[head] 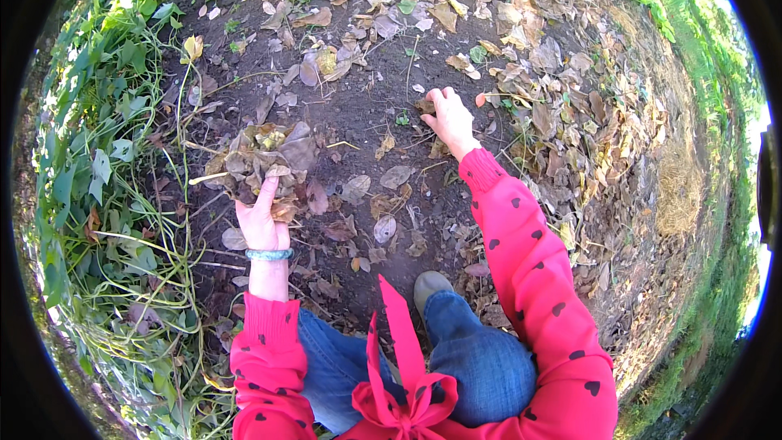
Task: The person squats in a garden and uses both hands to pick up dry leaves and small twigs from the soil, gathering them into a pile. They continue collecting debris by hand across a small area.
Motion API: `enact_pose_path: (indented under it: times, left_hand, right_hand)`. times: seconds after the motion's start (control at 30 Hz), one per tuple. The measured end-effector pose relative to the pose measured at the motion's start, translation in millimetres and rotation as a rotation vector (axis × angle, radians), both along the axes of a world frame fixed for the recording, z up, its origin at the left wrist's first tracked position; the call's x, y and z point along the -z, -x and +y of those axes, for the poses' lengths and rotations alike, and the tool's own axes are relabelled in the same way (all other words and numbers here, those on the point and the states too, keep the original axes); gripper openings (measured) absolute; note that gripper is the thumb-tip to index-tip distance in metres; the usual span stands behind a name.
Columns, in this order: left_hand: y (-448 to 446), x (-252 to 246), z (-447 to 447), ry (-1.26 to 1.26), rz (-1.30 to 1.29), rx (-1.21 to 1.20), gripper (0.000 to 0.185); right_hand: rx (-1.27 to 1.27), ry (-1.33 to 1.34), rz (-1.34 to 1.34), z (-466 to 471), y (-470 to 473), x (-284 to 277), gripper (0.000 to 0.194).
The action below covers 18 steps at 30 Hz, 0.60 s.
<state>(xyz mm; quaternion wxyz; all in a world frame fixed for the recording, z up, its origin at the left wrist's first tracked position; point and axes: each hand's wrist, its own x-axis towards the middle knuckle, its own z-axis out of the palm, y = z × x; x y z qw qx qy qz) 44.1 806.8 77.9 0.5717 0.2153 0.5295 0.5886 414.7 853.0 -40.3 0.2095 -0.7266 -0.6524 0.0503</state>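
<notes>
My left hand (264,214) grips a thick bundle of dry brown leaves (263,156), its thumb pressed over the near side. A pale stalk sticks out of the bundle to the left. Farther forward and to the right, my right hand (451,119) is down at the soil with thumb and fingers curled around a small brown dry leaf (425,106). Dark bare soil (360,116) lies between the two hands. Loose fallen leaves, such as a greyish oval leaf (397,176), are scattered over it.
Green trailing vines (134,244) crowd the left side. A dense drift of dry leaves (568,128) covers the ground on the right, with a patch of straw (678,195) beyond it. My shoe (431,286) and bent knee in jeans (482,373) are close below.
</notes>
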Motion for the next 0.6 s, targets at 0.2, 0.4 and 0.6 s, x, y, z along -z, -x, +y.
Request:
enact_pose_path:
  times: [0.2,0.4,0.6]
  left_hand:
    - [18.7,-16.3,-1.9,-0.069,-0.011,-0.057,0.047]
    - [23.1,-18.8,-2.7,-0.037,-0.083,-0.01,0.055]
    - [23.9,-19.8,-5.7,0.012,-0.072,0.003,0.055]
  right_hand:
    - [0.081,-0.031,0.371,18.2,-1.3,-22.2,0.016]
    - [-0.37,0.442,-0.112,37.3,40.7,-27.3,0.018]
    - [-0.334,0.353,-0.34,45.6,47.6,-15.9,0.013]
